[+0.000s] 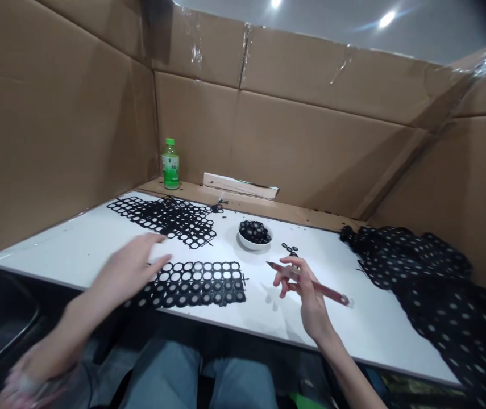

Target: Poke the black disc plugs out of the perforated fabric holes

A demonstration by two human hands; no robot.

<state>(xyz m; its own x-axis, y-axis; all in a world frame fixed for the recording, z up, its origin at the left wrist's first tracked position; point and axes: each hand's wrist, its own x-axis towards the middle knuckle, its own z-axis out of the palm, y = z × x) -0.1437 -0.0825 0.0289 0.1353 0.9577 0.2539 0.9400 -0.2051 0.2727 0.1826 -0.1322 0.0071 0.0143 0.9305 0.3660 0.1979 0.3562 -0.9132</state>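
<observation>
A black lattice strip [200, 284] of joined rings lies near the table's front edge; its front rows hold round pieces and its back rows show white through the holes. My left hand [134, 261], blurred, is over the strip's left end with thumb and fingers apart. In my right hand [304, 289] is a pinkish pen-like tool [330, 292], its dark pointed tip toward the left. Behind the hands stands a white bowl [254, 245] heaped with black round pieces. A few loose black rings [289, 248] lie right of the bowl.
More black lattice sheets [166, 216] overlap at the back left. Black cloth-like material with pale dots [447, 301] covers the right side and hangs over the edge. A green bottle [171, 167] and a white strip [240, 186] are at the back, before cardboard walls [289, 136].
</observation>
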